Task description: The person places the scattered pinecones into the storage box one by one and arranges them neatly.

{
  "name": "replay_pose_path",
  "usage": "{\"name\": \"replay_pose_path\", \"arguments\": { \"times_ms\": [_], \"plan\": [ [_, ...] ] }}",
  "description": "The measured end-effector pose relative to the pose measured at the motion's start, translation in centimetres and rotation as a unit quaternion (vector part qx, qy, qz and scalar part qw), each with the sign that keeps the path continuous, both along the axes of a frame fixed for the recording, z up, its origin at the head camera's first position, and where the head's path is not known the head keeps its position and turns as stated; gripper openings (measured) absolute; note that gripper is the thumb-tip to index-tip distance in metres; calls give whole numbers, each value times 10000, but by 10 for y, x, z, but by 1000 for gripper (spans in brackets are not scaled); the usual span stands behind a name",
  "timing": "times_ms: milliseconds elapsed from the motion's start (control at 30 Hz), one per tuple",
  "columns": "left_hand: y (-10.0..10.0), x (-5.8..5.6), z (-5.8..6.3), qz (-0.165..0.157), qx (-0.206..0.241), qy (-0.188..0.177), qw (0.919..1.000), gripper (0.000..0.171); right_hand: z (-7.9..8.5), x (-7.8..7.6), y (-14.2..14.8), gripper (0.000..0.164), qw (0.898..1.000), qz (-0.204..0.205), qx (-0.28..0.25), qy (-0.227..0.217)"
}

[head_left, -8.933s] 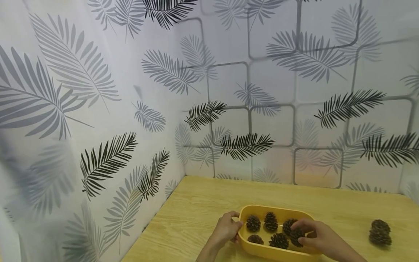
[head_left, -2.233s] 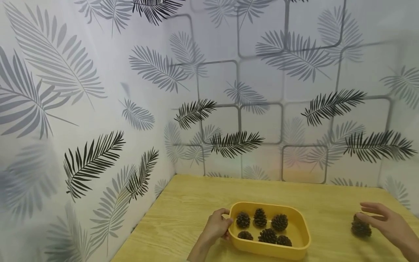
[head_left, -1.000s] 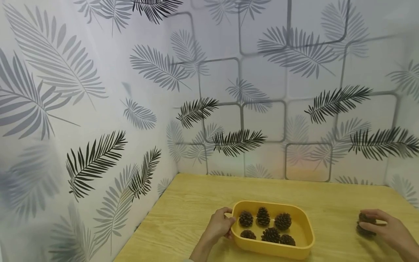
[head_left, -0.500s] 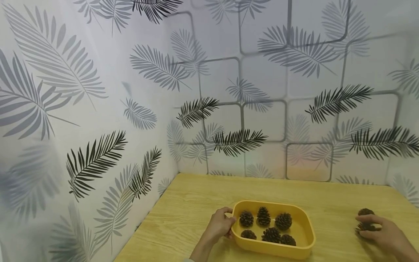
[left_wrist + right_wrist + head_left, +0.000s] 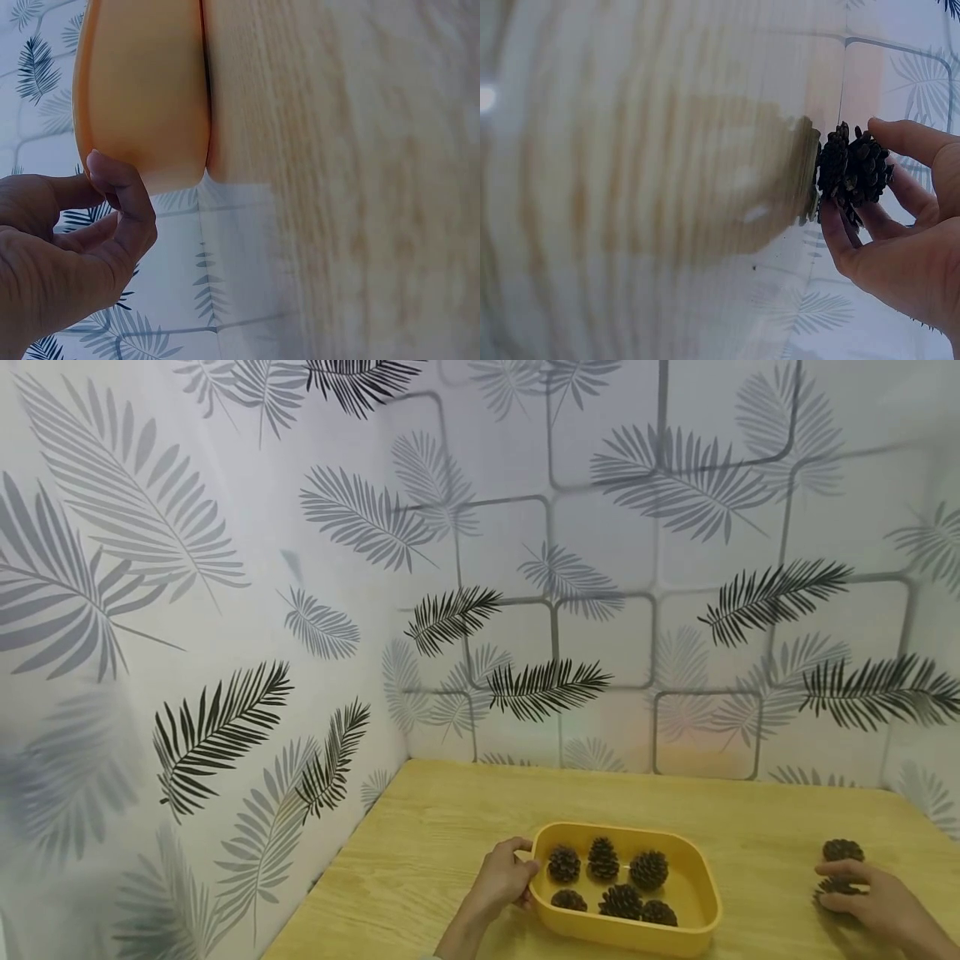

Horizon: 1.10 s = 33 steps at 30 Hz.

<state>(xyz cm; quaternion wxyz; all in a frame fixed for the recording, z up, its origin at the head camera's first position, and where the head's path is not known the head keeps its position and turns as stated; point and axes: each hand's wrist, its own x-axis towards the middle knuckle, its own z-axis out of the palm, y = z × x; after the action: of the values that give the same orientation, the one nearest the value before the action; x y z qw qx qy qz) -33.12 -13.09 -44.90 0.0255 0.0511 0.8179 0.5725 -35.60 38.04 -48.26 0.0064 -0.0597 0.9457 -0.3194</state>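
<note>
A yellow rectangular box [image 5: 626, 931] with rounded corners holds several brown pine cones [image 5: 620, 900]. My left hand [image 5: 502, 877] grips its left end; in the left wrist view the thumb and curled fingers pinch the rim of its orange-looking wall [image 5: 142, 90]. To the right of the box, my right hand [image 5: 877, 897] has thumb and fingers around the nearer of two pine cones [image 5: 840, 885], partly covering it. The other pine cone [image 5: 843, 850] stands just behind it. In the right wrist view, fingertips touch the dark cone [image 5: 868, 169] from above and below, close to the table.
The box and loose cones stand on a light wood-grain table [image 5: 450, 810]. A pale curtain-like wall [image 5: 517, 568] with leaf prints borders the table behind, and another leaf-printed surface [image 5: 247, 710] runs along the left side.
Earlier my right hand held a pine cone inside the box. It has since moved right to the two loose cones and closed around the nearer one. My left hand stays on the box.
</note>
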Motion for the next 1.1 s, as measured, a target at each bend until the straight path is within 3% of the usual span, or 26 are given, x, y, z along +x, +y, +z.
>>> {"name": "replay_pose_path", "arguments": {
  "times_ms": [267,600,867,1100],
  "plan": [
    [0,-2,-1,23,-16,50,10000,36,-1,-1,-4,68,9997,-27,-156,-174],
    [0,0,-2,35,14,27,10000,36,4,1,-14,55,9999,77,-62,-45],
    [0,0,-2,-38,113,135,9998,38,11,0,-16,65,9987,26,-427,-274],
    [0,1,0,-3,81,20,10000,38,17,3,-20,63,9979,130,-589,-254]
  ]
}}
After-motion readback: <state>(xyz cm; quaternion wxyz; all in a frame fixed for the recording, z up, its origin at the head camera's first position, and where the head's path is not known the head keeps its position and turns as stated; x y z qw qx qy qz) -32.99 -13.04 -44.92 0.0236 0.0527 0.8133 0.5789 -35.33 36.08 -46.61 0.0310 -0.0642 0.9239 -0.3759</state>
